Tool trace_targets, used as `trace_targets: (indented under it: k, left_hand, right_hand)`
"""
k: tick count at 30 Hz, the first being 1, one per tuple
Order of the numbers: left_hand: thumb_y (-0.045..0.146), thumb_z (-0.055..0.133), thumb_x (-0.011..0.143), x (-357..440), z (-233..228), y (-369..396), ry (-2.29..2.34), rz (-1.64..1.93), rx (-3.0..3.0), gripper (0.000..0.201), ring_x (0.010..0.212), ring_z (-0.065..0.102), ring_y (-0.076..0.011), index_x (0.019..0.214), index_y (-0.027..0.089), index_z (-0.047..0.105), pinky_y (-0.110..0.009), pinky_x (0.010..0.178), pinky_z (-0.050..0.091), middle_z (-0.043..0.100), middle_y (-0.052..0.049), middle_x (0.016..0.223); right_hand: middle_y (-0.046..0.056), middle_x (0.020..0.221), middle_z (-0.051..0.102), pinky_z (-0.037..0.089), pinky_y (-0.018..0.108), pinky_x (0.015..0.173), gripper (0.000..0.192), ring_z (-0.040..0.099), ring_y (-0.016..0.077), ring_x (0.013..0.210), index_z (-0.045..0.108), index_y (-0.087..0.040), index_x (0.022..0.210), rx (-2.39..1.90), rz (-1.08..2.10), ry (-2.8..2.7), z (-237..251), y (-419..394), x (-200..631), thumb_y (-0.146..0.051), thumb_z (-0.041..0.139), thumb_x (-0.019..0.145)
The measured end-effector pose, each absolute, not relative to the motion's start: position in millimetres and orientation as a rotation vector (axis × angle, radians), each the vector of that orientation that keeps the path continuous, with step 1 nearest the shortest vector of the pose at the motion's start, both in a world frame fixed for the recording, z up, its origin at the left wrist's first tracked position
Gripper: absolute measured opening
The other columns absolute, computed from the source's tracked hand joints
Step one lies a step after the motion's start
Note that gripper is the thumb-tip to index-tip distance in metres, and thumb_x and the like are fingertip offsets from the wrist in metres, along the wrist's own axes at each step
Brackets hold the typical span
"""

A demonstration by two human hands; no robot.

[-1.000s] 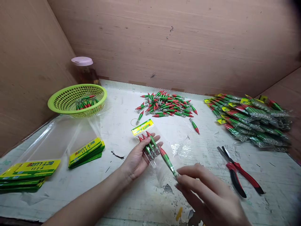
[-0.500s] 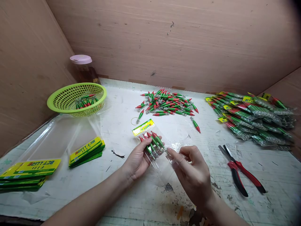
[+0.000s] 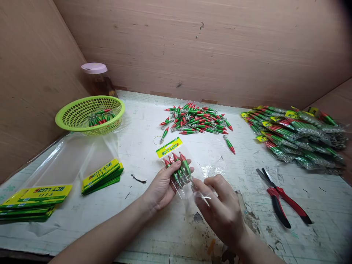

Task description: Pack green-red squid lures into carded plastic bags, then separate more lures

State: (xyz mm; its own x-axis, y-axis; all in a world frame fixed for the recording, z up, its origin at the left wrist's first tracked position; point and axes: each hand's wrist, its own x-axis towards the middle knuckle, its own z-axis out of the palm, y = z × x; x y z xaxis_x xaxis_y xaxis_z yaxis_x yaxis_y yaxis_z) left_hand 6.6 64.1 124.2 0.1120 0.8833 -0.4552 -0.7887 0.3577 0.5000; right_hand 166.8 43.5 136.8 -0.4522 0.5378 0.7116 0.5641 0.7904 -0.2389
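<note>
The bag [image 3: 178, 170] of lures sits mid-frame, pinched in the left hand [image 3: 162, 187] with its open end towards the right hand [image 3: 220, 209], whose fingers grip the clear plastic there. Loose lures [image 3: 196, 119] lie above, pliers [image 3: 283, 201] at right.

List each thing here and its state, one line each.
Left hand: shut on bag.
Right hand: pinching bag's open end.
Bag: holds lures, unsealed.
Pliers: lying, jaws slightly open.
Basket: upright, few lures inside.
Jar: lidded.
Loose lures: heaped, unbagged.
</note>
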Motion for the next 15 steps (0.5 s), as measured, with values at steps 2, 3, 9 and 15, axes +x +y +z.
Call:
trace_targets:
  k: [2, 3, 9, 15]
  left_hand:
    - [0.011, 0.058, 0.087, 7, 123, 65, 0.777, 1.267, 0.118, 0.016, 0.087, 0.065, -0.0181, 0.101, 0.011, 0.065, -0.025, 0.081, 0.055, 0.065, -0.010, 0.105]
    - [0.011, 0.058, 0.087, 7, 122, 65, 0.775, 1.275, 0.113, 0.015, 0.086, 0.065, -0.0178, 0.100, 0.011, 0.065, -0.026, 0.082, 0.054, 0.066, -0.009, 0.102]
    - [0.013, 0.057, 0.087, 8, 122, 64, 0.812, 1.224, 0.180, 0.022, 0.090, 0.064, -0.0222, 0.108, 0.007, 0.062, -0.029, 0.080, 0.056, 0.063, -0.014, 0.107]
    - [0.009, 0.058, 0.086, 10, 125, 65, 0.800, 1.289, 0.126, 0.022, 0.087, 0.064, -0.0194, 0.107, 0.009, 0.063, -0.028, 0.078, 0.057, 0.065, -0.012, 0.104]
  right_hand:
    - [0.008, 0.080, 0.052, 0.042, 0.030, 0.058, 0.028, 0.046, 0.0165, 0.070, 0.057, -0.010, 0.109, -0.807, -0.057, -2.139, 136, 44, 166, -0.002, 0.055, 0.082]
    - [0.008, 0.079, 0.052, 0.041, 0.030, 0.058, 0.028, 0.046, 0.0164, 0.070, 0.056, -0.010, 0.109, -0.808, -0.066, -2.136, 136, 44, 166, -0.002, 0.055, 0.082]
    - [0.007, 0.078, 0.052, 0.039, 0.028, 0.058, 0.040, 0.046, 0.0159, 0.069, 0.054, -0.012, 0.120, -0.818, -0.079, -2.146, 130, 49, 167, 0.000, 0.056, 0.083]
    - [0.006, 0.075, 0.052, 0.041, 0.029, 0.058, 0.044, 0.048, 0.0155, 0.067, 0.053, -0.011, 0.126, -0.909, -0.091, -2.074, 125, 52, 167, -0.004, 0.061, 0.083]
